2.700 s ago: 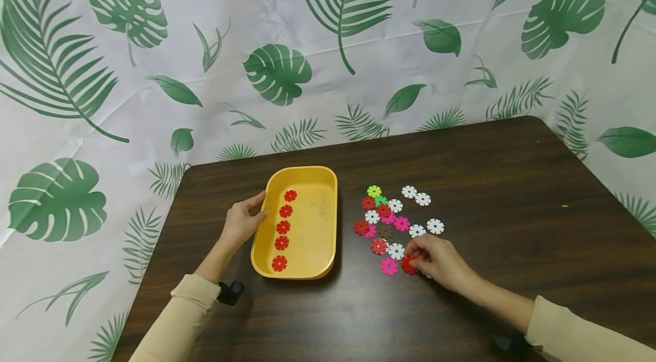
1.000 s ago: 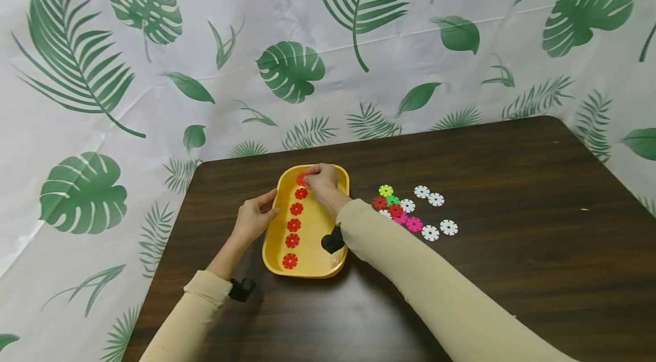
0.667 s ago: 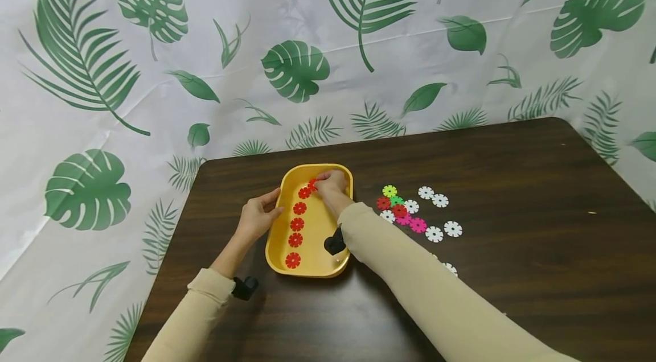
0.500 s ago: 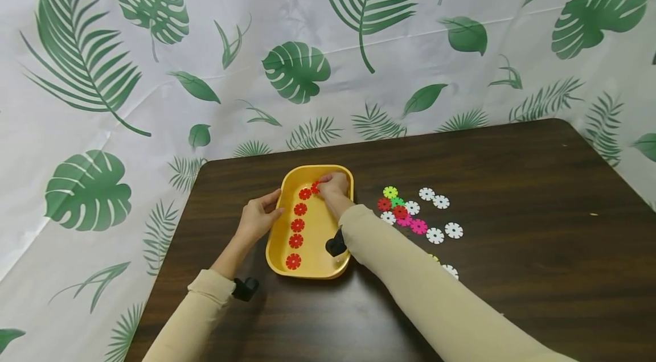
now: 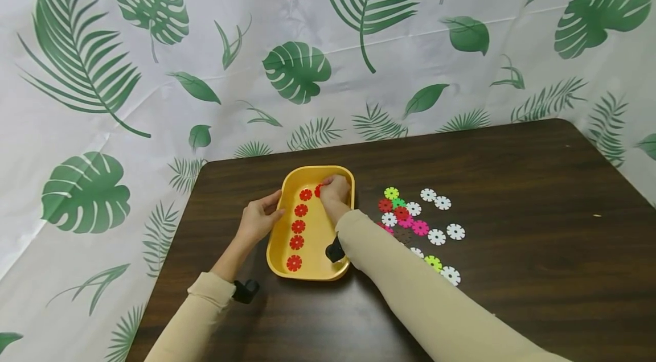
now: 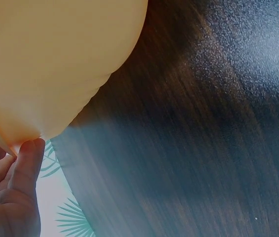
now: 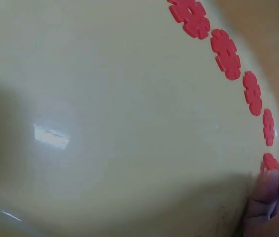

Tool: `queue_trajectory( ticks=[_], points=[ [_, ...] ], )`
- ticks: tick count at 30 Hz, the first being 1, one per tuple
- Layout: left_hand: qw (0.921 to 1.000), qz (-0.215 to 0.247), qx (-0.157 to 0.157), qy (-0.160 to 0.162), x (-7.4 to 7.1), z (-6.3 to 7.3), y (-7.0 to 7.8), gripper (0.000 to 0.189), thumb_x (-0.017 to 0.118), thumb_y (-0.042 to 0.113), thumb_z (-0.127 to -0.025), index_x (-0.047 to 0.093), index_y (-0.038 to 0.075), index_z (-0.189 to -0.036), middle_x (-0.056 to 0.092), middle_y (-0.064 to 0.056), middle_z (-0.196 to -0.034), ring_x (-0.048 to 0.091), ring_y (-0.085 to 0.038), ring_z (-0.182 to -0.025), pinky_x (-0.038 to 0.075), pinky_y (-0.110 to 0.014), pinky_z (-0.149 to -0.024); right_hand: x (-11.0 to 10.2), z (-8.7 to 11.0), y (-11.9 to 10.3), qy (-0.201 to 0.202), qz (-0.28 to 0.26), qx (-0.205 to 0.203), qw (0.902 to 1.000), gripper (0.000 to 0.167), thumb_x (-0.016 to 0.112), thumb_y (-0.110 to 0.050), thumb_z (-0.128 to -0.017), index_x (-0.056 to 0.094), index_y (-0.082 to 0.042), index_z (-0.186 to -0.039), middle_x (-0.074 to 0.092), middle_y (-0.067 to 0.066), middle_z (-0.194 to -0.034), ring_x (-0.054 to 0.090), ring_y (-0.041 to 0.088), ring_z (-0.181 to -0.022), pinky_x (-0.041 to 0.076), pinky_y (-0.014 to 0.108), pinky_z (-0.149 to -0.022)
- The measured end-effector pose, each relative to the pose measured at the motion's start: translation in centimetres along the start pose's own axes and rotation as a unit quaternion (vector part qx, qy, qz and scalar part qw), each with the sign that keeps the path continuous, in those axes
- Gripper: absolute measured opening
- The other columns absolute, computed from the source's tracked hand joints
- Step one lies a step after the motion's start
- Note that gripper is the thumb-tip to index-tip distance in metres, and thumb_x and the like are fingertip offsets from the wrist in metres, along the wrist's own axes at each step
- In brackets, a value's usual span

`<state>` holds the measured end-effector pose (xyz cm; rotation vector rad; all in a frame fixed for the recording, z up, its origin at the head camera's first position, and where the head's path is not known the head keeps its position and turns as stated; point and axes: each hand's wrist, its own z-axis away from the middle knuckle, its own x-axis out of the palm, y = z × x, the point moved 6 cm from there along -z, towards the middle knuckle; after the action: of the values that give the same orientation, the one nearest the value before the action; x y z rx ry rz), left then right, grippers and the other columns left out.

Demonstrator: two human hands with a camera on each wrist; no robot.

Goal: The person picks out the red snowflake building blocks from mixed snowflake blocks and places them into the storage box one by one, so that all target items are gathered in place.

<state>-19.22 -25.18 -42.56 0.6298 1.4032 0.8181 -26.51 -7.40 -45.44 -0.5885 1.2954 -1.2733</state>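
A shallow yellow tray (image 5: 318, 248) stands on the dark table, tapering towards me in the head view. My left hand (image 5: 258, 218) grips its left rim, thumb over the edge; the left wrist view has the fingers (image 6: 27, 165) at the tray wall. Along the tray's left side runs a line of several red notched plastic discs (image 5: 298, 226). At the far end my right hand (image 5: 335, 191) pinches another red disc (image 5: 318, 190), just right of the line's farthest disc (image 5: 306, 195). The hand hides part of the pinched disc.
Right of the tray lie loose notched discs: white (image 5: 455, 231), pink (image 5: 420, 227), red (image 5: 385, 205), green (image 5: 398, 202), yellow-green (image 5: 391, 193) and brown. The right sleeve (image 5: 410, 288) covers some of them. A leaf-print cloth (image 5: 230, 94) hangs behind the table.
My right hand has come from the loose discs to the tray with a red disc, first beyond the line's far end, then shifted right and slightly nearer. The left hand keeps its hold.
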Motion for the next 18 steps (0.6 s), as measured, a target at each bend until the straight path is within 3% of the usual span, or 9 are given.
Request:
queue_trajectory(
  ticks=[9, 18],
  points=[
    [1.0, 0.002, -0.001, -0.009, -0.03, 0.11, 0.38, 0.05, 0.062, 0.003, -0.089, 0.048, 0.004, -0.138, 0.052, -0.017, -0.135, 0.059, -0.031, -0.114, 0.054, -0.037, -0.085, -0.02, -0.21, 0.11, 0.018, 0.025, -0.024, 0.9992, 0.009, 0.065, 0.002, -0.079, 0.072, -0.004, -0.079, 0.069, 0.012, -0.084, 0.062, 0.026, -0.075, 0.054, 0.036, -0.073],
    [1.0, -0.002, -0.002, -0.008, 0.0, 0.18, 0.36, 0.051, 0.061, 0.004, -0.09, 0.047, 0.004, -0.138, 0.053, -0.018, -0.134, 0.059, -0.031, -0.113, 0.054, -0.037, -0.085, -0.09, -0.08, -0.09, 0.025, 0.034, -0.04, 0.9983, 0.009, 0.064, 0.002, -0.078, 0.071, -0.003, -0.079, 0.07, 0.012, -0.084, 0.063, 0.027, -0.077, 0.054, 0.037, -0.073]
  ],
)
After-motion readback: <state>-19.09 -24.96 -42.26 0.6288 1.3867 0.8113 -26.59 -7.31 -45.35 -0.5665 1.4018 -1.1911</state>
